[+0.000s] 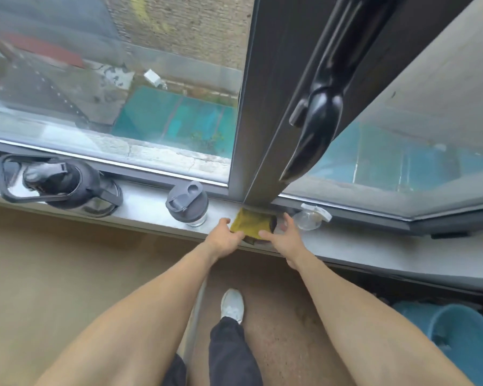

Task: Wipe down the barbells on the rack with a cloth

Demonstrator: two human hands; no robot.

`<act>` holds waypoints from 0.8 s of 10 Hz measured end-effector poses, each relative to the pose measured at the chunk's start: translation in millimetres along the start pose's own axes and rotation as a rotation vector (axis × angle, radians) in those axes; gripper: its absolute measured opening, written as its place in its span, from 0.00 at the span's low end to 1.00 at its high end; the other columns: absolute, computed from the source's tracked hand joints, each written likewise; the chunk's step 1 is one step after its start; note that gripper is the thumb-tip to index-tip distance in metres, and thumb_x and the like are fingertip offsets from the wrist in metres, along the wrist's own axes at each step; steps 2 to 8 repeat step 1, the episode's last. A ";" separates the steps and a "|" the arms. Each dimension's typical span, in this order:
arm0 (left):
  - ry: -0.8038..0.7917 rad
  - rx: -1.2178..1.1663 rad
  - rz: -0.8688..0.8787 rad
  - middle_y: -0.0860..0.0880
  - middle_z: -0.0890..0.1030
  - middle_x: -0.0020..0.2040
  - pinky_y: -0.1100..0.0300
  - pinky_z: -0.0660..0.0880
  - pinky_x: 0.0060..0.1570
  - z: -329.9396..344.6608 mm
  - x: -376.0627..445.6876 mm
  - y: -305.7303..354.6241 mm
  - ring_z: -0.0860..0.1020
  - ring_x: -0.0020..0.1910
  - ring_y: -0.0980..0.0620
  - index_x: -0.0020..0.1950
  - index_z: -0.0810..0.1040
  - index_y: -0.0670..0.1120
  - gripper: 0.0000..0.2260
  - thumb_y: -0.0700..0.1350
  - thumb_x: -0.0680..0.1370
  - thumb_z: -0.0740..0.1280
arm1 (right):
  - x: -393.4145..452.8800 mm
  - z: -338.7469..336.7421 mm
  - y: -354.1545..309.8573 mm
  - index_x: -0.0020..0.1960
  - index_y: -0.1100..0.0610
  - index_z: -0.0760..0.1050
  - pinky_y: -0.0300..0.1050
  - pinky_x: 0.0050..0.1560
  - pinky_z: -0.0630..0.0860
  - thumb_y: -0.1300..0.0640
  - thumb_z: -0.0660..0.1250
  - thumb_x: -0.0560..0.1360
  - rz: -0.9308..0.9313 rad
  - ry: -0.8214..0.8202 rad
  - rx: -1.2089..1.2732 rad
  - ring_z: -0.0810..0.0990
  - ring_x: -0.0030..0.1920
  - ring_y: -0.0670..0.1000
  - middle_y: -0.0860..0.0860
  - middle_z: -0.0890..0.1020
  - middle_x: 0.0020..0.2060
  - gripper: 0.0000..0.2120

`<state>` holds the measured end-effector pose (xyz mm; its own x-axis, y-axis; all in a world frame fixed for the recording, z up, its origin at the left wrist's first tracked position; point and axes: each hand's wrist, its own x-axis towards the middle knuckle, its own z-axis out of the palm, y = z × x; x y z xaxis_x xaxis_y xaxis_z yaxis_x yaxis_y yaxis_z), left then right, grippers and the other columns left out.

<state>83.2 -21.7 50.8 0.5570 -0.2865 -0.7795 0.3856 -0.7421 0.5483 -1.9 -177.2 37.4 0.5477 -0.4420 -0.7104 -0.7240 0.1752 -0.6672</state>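
On the sill (151,203), past two bottles, the folded cloth (250,222) lies between both hands. The left hand (225,236) pinches its near-left corner; the right hand (286,238), fingers spread, touches its right edge. No barbells show.

The single head camera looks steeply down and forward from close above the grey window sill (148,203), toward the dark-framed glass window (117,87).

Mustard-yellow cloth (251,222) between the fingers; dark grey bottle lid (186,197) left of them; blue bucket (463,335)
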 end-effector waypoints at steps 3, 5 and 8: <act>-0.078 -0.056 -0.080 0.44 0.80 0.48 0.60 0.71 0.37 14.7 -5.2 -11.0 0.79 0.41 0.47 0.62 0.73 0.42 0.13 0.46 0.80 0.65 | 3.9 10.7 17.8 0.77 0.58 0.59 0.53 0.69 0.69 0.64 0.73 0.73 0.013 0.078 0.020 0.72 0.68 0.55 0.55 0.68 0.72 0.37; -0.078 -0.056 -0.080 0.44 0.80 0.48 0.60 0.71 0.37 14.7 -5.2 -11.0 0.79 0.41 0.47 0.62 0.73 0.42 0.13 0.46 0.80 0.65 | 3.9 10.7 17.8 0.77 0.58 0.59 0.53 0.69 0.69 0.64 0.73 0.73 0.013 0.078 0.020 0.72 0.68 0.55 0.55 0.68 0.72 0.37; -0.078 -0.056 -0.080 0.44 0.80 0.48 0.60 0.71 0.37 14.7 -5.2 -11.0 0.79 0.41 0.47 0.62 0.73 0.42 0.13 0.46 0.80 0.65 | 3.9 10.7 17.8 0.77 0.58 0.59 0.53 0.69 0.69 0.64 0.73 0.73 0.013 0.078 0.020 0.72 0.68 0.55 0.55 0.68 0.72 0.37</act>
